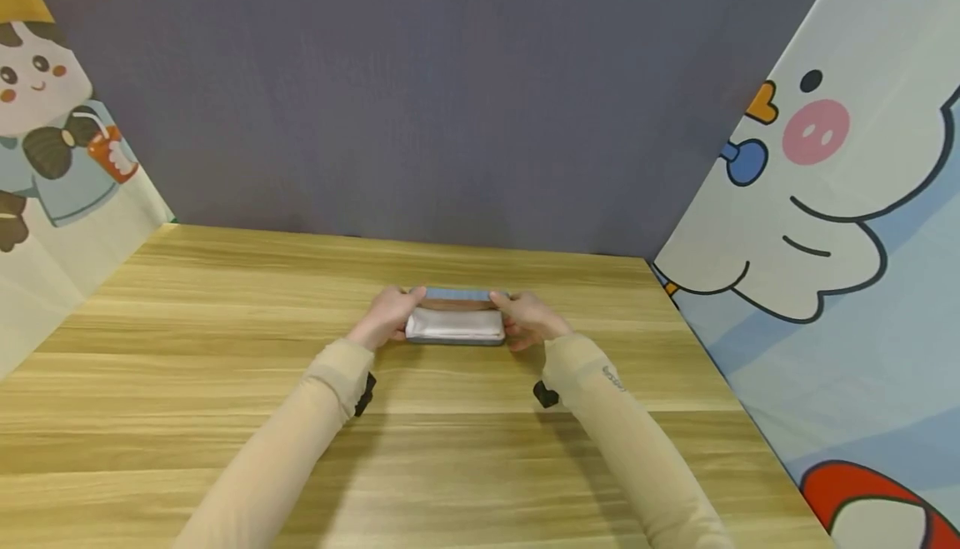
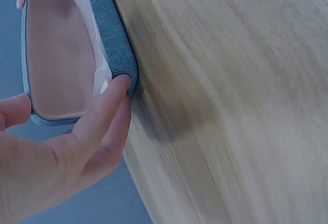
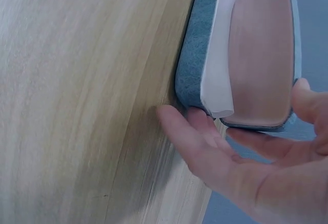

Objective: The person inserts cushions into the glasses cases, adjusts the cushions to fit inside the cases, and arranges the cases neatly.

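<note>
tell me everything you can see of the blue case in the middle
The blue case is long with rounded corners, its outer shell mottled and leather-like. It stands open: the raised lid shows a smooth pinkish-brown lining, and a white cloth-like piece lies in the base. The left hand and right hand grip its two ends, thumbs at the lid. It's low over the table; whether it touches is unclear.

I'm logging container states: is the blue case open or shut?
Open. The lid of the blue case stands raised, its pinkish-brown lining showing, and a white cloth is visible in the lower half.
</note>
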Action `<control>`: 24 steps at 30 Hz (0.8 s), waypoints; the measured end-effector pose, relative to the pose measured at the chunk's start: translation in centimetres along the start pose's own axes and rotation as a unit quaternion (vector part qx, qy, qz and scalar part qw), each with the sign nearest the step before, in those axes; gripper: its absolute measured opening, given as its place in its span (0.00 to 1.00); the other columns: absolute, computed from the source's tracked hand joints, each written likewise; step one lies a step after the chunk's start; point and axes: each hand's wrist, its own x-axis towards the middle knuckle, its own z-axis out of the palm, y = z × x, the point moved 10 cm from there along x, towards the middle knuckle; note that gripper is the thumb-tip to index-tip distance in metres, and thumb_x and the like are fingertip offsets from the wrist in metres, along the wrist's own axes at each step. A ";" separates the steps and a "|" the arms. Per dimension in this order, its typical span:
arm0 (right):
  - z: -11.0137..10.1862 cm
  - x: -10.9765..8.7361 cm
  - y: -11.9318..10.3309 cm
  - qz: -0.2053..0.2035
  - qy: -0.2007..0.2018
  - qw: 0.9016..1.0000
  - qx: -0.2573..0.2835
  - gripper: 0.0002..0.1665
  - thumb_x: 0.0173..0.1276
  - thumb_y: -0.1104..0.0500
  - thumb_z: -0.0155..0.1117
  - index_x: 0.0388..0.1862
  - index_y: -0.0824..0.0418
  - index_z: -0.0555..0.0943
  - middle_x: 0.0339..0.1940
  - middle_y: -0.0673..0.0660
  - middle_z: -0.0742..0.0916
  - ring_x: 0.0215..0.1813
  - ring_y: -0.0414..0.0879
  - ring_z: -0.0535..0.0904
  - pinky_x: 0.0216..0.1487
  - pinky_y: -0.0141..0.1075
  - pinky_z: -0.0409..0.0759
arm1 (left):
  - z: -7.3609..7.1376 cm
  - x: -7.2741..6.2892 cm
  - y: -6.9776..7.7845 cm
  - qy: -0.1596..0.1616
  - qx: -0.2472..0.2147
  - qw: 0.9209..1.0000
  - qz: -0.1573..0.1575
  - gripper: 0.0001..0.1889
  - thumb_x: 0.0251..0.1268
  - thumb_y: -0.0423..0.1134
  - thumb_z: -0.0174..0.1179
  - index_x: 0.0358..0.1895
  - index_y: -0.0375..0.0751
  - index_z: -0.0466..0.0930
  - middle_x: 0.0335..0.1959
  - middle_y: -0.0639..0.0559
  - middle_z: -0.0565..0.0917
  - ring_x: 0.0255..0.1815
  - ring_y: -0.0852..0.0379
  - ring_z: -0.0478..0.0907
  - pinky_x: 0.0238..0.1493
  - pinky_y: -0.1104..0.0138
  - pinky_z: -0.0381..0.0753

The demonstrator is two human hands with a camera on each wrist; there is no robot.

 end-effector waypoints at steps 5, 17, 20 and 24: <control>0.1 0.1 -0.1 -0.001 -0.003 1.000 -0.002 0.42 0.75 0.42 0.46 0.76 0.67 0.51 0.67 0.71 0.70 0.66 0.62 0.71 0.54 0.51 0.83 | 0.1 0.0 -0.1 -0.012 -0.002 1.000 -0.001 0.35 0.76 0.51 0.40 0.73 0.26 0.49 0.71 0.32 0.60 0.66 0.39 0.67 0.61 0.49 0.78; 0.2 0.3 0.3 -0.010 -0.010 1.000 0.018 0.39 0.76 0.48 0.48 0.74 0.71 0.51 0.67 0.74 0.69 0.68 0.65 0.69 0.57 0.53 0.80 | 0.1 0.0 -0.2 -0.011 0.001 1.000 -0.001 0.35 0.76 0.46 0.45 0.72 0.21 0.48 0.73 0.29 0.56 0.70 0.36 0.63 0.64 0.49 0.75; 0.4 0.3 0.3 -0.017 -0.012 1.000 0.022 0.39 0.76 0.49 0.48 0.74 0.72 0.50 0.67 0.75 0.69 0.69 0.66 0.68 0.59 0.53 0.79 | 0.1 0.0 -0.2 -0.006 0.006 1.000 0.000 0.34 0.75 0.45 0.45 0.71 0.21 0.49 0.72 0.29 0.57 0.70 0.36 0.63 0.63 0.50 0.76; 0.5 0.3 0.2 -0.028 -0.012 0.999 0.029 0.39 0.76 0.51 0.49 0.74 0.73 0.50 0.67 0.74 0.69 0.69 0.66 0.67 0.60 0.53 0.79 | 0.0 -0.2 -0.2 -0.005 0.015 1.000 0.000 0.33 0.75 0.45 0.45 0.71 0.21 0.50 0.72 0.28 0.58 0.69 0.36 0.64 0.63 0.50 0.76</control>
